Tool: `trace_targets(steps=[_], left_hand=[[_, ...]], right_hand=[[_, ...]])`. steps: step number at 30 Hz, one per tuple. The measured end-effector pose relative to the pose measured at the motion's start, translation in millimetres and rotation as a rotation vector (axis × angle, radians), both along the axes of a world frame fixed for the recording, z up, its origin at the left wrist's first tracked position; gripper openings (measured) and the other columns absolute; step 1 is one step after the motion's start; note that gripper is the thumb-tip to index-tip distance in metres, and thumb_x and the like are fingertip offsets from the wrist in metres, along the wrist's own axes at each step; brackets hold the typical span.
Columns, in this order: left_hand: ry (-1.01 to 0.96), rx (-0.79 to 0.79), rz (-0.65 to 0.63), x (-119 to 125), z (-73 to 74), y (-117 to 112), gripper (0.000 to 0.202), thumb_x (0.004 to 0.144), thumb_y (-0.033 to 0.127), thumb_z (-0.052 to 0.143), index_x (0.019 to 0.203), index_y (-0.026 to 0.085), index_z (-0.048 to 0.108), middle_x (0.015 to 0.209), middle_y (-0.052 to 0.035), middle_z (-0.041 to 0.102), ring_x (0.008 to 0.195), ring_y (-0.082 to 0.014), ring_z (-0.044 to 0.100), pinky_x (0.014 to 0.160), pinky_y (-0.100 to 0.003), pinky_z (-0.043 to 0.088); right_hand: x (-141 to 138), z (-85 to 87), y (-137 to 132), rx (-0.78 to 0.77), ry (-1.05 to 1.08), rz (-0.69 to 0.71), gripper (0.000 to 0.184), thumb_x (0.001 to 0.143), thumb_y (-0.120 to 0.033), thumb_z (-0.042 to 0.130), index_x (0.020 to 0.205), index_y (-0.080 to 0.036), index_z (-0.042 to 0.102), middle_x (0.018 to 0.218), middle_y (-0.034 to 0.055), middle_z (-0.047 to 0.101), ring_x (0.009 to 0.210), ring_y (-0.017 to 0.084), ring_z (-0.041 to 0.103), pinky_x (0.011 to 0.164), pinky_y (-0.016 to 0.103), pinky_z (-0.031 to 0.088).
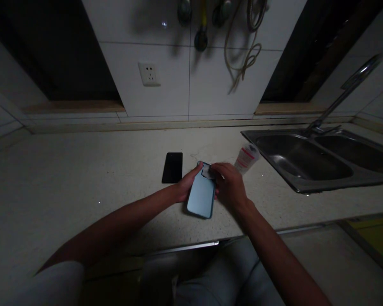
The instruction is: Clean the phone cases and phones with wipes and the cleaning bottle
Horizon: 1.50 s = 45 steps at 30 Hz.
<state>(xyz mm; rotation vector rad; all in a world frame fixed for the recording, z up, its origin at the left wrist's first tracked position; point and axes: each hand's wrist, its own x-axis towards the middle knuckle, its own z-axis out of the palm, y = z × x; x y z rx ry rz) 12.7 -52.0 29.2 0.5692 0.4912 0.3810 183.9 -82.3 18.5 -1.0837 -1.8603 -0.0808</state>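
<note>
A light blue phone case point(201, 197) with a darker rim is tilted above the counter in front of me. My left hand point(187, 187) grips it, thumb along its upper left edge and fingertips showing at its right side. At its upper end, my right hand point(229, 180) pinches a small white piece point(207, 171), perhaps a tissue or wipe, against the surface. The fingers partly cover this piece, so its full shape is hidden. Left of the case, a black phone point(172, 168) lies flat, close to my left wrist.
A clear plastic cup point(247, 157) with red print lies tipped beyond my right hand, near the steel double sink point(301, 180) and its tap point(344, 93). A wall socket point(149, 74) and hanging hoses are on the tiled wall. The counter's front edge point(185, 247) runs before my body.
</note>
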Motion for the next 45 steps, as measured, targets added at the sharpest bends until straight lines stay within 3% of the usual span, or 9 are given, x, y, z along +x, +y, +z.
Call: trace_targets(steps=[20,27,35,45], left_hand=[[0.027,0.000,0.015,0,2.5,-2,0.066,0.096,0.067,0.030,0.108,0.012,0.064,0.074,-0.0121,0.072,0.063,-0.0236,0.071,0.064,-0.038,0.058],[-0.015,0.019,0.005,0,-2.0,0,0.067,0.095,0.068,0.034,0.113,0.010,0.063,0.081,-0.0134,0.074,0.067,-0.0235,0.071,0.070,-0.039,0.058],[-0.060,0.018,-0.018,0,-0.8,-1,0.068,0.093,0.070,0.037,0.112,0.011,0.064,0.079,-0.0127,0.073,0.069,-0.0240,0.072,0.071,-0.038,0.057],[0.004,0.004,-0.001,0,-1.6,-1,0.068,0.094,0.069,0.036,0.115,0.010,0.063,0.081,-0.0146,0.074,0.069,-0.0255,0.072,0.073,-0.041,0.057]], right_hand=[[-8,0.1,-2,-0.028,0.089,0.165,0.015,0.094,-0.016,0.059,0.104,-0.023,0.067,0.099,0.0067,0.073,0.090,0.021,0.069,0.078,0.036,0.056],[-7,5.2,-4,-0.003,0.119,0.102,0.014,0.094,-0.014,0.056,0.099,-0.022,0.066,0.095,0.0064,0.071,0.088,0.021,0.067,0.078,0.037,0.055],[-4,10.5,-6,0.082,0.181,-0.061,0.011,0.091,-0.013,0.058,0.093,-0.020,0.067,0.092,0.0079,0.070,0.087,0.022,0.067,0.076,0.038,0.055],[-6,3.3,-4,0.006,0.164,-0.018,0.013,0.093,-0.016,0.056,0.095,-0.022,0.068,0.098,0.0089,0.070,0.092,0.024,0.066,0.081,0.042,0.055]])
